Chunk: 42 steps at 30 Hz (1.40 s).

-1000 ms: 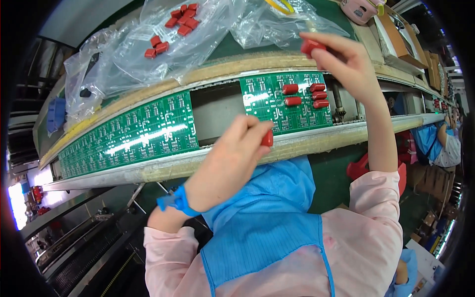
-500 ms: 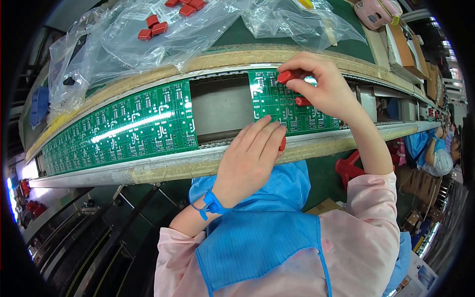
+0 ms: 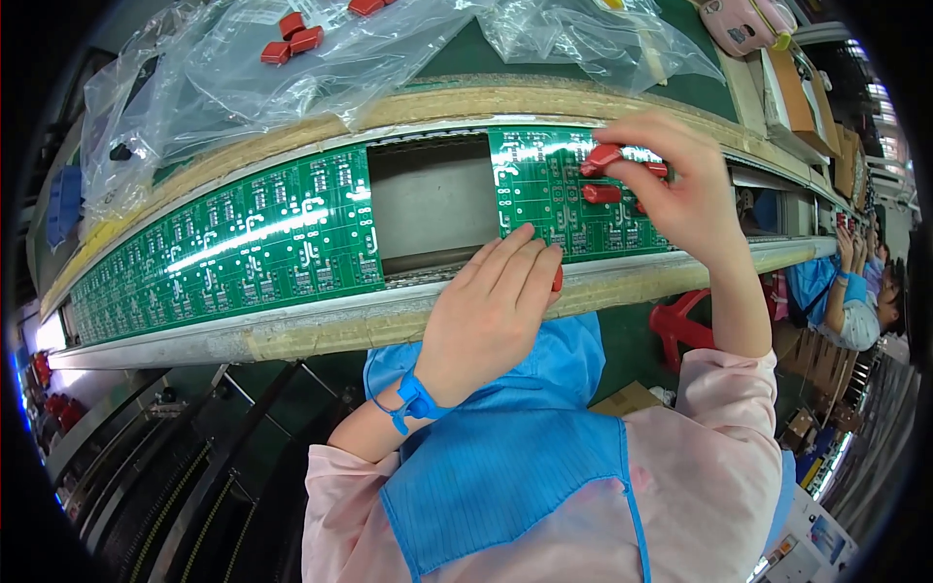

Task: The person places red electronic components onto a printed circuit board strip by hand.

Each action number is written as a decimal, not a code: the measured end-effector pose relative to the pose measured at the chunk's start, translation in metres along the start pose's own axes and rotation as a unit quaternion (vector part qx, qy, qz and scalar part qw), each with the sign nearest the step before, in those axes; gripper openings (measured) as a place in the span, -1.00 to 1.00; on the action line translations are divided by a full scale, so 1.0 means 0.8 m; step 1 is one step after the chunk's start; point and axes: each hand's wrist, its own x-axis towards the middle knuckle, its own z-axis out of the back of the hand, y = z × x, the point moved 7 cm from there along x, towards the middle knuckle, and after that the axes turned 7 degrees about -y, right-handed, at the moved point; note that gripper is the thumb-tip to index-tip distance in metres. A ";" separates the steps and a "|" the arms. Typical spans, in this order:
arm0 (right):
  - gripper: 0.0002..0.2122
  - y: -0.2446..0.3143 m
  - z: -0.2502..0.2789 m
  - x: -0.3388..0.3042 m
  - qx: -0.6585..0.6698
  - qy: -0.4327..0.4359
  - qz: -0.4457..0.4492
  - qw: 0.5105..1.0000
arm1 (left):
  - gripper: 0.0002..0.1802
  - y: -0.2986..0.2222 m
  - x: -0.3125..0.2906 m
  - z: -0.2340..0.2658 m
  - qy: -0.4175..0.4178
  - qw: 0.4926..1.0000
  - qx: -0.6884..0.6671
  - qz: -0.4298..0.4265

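Observation:
My right hand point(image 3: 685, 189) pinches a red block-shaped capacitor point(image 3: 601, 160) between thumb and fingertips, just over a green circuit board point(image 3: 530, 199). More red capacitors stand on this board: one point(image 3: 603, 194) is below the pinched one, and others are partly hidden by the hand. My left hand point(image 3: 491, 316) lies back-up across the near rail, its fingertips at the board's lower left corner. A red capacitor point(image 3: 557, 280) peeks out beside its index finger; the thumb is hidden. A blue band point(image 3: 413, 400) circles the left wrist.
More green boards point(image 3: 233, 233) lie in the track on the left, across a gap point(image 3: 434, 204). Plastic bags point(image 3: 253, 83) with loose red capacitors point(image 3: 306, 39) cover the far bench. At right are a pink case point(image 3: 743, 24), a red stool point(image 3: 680, 330) and another person point(image 3: 855, 306).
My right hand has moved right over the board, with a red capacitor still pinched. The left hand has stayed in place. The view has shifted slightly.

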 end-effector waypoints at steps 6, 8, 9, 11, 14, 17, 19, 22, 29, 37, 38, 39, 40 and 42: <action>-0.74 -0.023 0.025 -0.075 -0.102 -0.064 -0.055 0.991 | -0.58 -0.012 0.005 -0.005 0.028 0.999 0.008 -0.020; -0.74 -0.026 0.016 -0.083 -0.121 -0.083 -0.049 0.988 | -0.59 -0.015 0.005 -0.011 0.032 0.999 0.003 -0.026; -0.75 -0.024 0.015 -0.083 -0.153 -0.104 -0.017 0.983 | -0.60 -0.018 0.005 -0.013 0.034 0.999 0.001 -0.032; -0.75 -0.022 0.012 -0.085 -0.178 -0.136 0.022 0.974 | -0.61 -0.020 0.006 -0.017 0.038 0.999 0.009 -0.035; -0.75 -0.028 0.004 -0.091 -0.167 -0.143 0.028 0.975 | -0.62 -0.021 0.008 -0.022 0.044 0.998 0.028 -0.038; -0.75 -0.026 0.005 -0.092 -0.184 -0.142 0.041 0.972 | -0.62 -0.021 0.008 -0.024 0.048 0.998 0.034 -0.035; -0.75 -0.024 0.006 -0.090 -0.187 -0.137 0.049 0.972 | -0.62 -0.021 0.008 -0.023 0.049 0.998 0.032 -0.031; -0.75 -0.020 0.003 -0.088 -0.190 -0.130 0.064 0.971 | -0.62 -0.019 0.008 -0.023 0.052 0.998 0.030 -0.028; -0.67 -0.002 -0.018 -0.091 -0.210 -0.119 0.107 0.965 | -0.62 -0.019 0.008 -0.024 0.049 0.998 0.027 -0.021; -0.66 -0.003 -0.022 -0.086 -0.210 -0.119 0.120 0.963 | -0.64 -0.019 0.009 -0.025 0.039 0.999 0.018 -0.016; -0.67 -0.002 -0.021 -0.086 -0.211 -0.119 0.129 0.962 | -0.64 -0.019 0.009 -0.025 0.042 0.999 0.018 -0.016; -0.67 -0.002 -0.022 -0.086 -0.211 -0.119 0.128 0.962 | -0.64 -0.019 0.009 -0.025 0.044 0.999 0.017 -0.016; -0.68 -0.002 -0.021 -0.085 -0.202 -0.125 0.123 0.964 | -0.64 -0.019 0.009 -0.025 0.045 0.999 0.016 -0.016; -0.70 -0.003 -0.020 -0.084 -0.193 -0.132 0.117 0.965 | -0.64 -0.018 0.008 -0.026 0.043 0.999 0.011 -0.014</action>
